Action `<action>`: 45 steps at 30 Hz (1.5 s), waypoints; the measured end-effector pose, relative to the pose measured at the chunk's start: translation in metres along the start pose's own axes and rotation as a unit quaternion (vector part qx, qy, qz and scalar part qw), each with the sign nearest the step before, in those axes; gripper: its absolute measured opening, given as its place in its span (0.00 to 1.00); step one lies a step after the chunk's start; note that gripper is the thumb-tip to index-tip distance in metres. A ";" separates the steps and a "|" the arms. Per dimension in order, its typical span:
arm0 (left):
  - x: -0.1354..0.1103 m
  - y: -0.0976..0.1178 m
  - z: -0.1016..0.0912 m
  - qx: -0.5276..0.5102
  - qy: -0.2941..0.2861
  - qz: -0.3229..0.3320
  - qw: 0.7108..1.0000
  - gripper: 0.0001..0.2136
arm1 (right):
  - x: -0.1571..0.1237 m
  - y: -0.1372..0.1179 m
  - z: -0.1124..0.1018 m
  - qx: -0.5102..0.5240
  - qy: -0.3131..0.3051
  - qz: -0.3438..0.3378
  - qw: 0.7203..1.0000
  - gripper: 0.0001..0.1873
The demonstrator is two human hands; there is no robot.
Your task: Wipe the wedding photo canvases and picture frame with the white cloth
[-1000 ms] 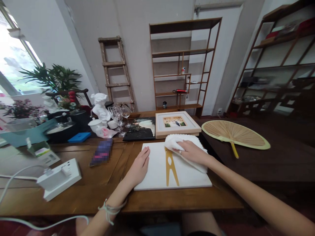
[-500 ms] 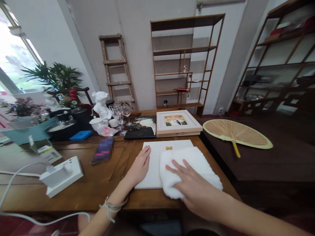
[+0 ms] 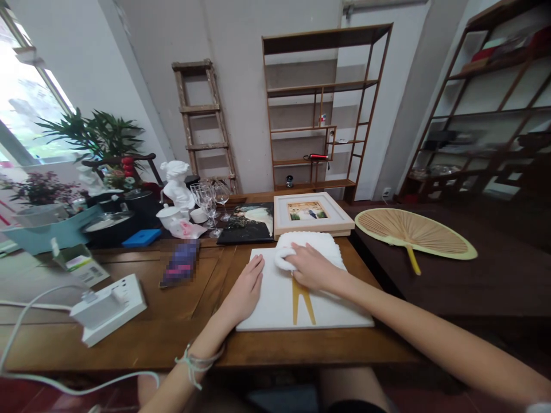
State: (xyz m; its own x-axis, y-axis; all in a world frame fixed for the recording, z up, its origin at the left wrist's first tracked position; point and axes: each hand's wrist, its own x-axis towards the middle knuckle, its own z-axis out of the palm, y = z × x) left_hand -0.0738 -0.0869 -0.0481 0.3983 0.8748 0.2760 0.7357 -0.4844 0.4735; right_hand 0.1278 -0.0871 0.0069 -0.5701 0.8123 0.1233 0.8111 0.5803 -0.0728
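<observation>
At lower centre, the board (image 3: pixel 271 307) seems steadied by the flat left hand (image 3: pixel 244 291). The cloth (image 3: pixel 323 241) is pinched by the right hand (image 3: pixel 316 269).

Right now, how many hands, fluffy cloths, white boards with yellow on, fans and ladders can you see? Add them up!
Left hand and right hand: 2
Fluffy cloth: 1
White board with yellow on: 1
Fan: 1
Ladder: 1
Total: 6
</observation>
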 end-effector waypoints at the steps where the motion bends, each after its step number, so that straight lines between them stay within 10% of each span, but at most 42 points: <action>1: 0.000 0.000 0.000 -0.003 0.000 0.001 1.000 0.21 | 0.005 -0.003 0.001 -0.006 0.001 0.005 1.000 0.18; 14: -0.001 -0.004 -0.003 -0.044 0.008 -0.002 0.999 0.20 | -0.072 -0.091 0.006 0.009 -0.049 -0.123 0.991 0.13; 27: 0.001 0.003 -0.004 -0.065 0.028 0.019 0.997 0.19 | 0.025 -0.020 -0.007 0.012 0.000 -0.020 1.000 0.15; 35: 0.003 0.010 -0.008 -0.068 0.031 0.006 0.997 0.17 | 0.083 -0.031 -0.011 0.044 -0.036 -0.013 0.998 0.13; 45: 0.001 -0.002 -0.003 -0.034 0.021 -0.009 0.999 0.20 | 0.032 0.011 -0.031 0.017 -0.047 0.077 0.996 0.16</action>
State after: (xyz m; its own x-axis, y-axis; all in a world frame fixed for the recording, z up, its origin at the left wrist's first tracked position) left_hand -0.0766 -0.0846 -0.0467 0.3612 0.8825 0.3011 0.7026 -0.4699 0.5344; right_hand 0.1227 -0.0563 0.0410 -0.4511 0.8924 0.0161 0.8855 0.4497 -0.1173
